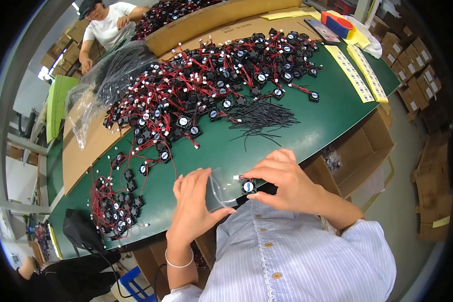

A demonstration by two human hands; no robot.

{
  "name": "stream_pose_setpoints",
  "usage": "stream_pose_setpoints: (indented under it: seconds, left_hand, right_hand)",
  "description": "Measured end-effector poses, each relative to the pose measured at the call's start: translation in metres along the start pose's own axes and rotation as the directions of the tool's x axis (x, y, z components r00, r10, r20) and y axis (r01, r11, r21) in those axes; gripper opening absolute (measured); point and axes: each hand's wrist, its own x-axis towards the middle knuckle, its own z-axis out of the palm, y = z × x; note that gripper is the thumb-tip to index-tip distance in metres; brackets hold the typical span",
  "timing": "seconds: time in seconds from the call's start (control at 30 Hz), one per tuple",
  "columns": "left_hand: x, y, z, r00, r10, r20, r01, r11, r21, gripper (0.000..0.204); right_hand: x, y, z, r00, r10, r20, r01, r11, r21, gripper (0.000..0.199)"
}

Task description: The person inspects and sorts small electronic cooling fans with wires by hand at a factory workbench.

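Observation:
My left hand (192, 201) holds a small clear plastic bag (220, 190) by its edge, near the front rim of the green table (307, 136). My right hand (284, 183) pinches a small black square fan (248, 186) with red and black leads and a white plug, right at the mouth of the bag. Both hands hover just above my striped shirt. A big heap of the same small fans (206, 80) with red wires covers the middle of the table. A loose bunch of black ties (259, 120) lies just beyond my right hand.
A smaller cluster of fans (117, 201) lies at the left front. A clear bag of black ties (110, 75) rests on cardboard sheets at the left. Yellow label strips (360, 75) lie at the right. An open cardboard box (360, 151) stands below the table edge. Another person (105, 25) works at the far side.

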Motion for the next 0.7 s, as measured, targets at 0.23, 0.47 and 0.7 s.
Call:
stream_pose_setpoints:
  seconds: [0.23,0.47,0.7]
  left_hand:
    - [0.003,0.010,0.007,0.999,0.025,0.026,-0.023,0.998,-0.066,0.089]
    - [0.004,0.012,0.013,0.994,0.091,0.058,-0.086,0.992,-0.093,0.089]
    - [0.006,0.001,0.020,0.986,0.133,0.097,-0.115,0.978,-0.174,0.089]
  right_hand:
    - [0.000,-0.006,-0.006,0.990,-0.075,0.123,0.083,0.995,-0.060,0.029]
    - [0.004,-0.007,0.001,0.986,-0.067,0.152,0.077,0.995,-0.056,0.029]
    - [-0.004,0.003,0.019,0.984,0.014,0.179,-0.014,1.000,-0.005,0.031]
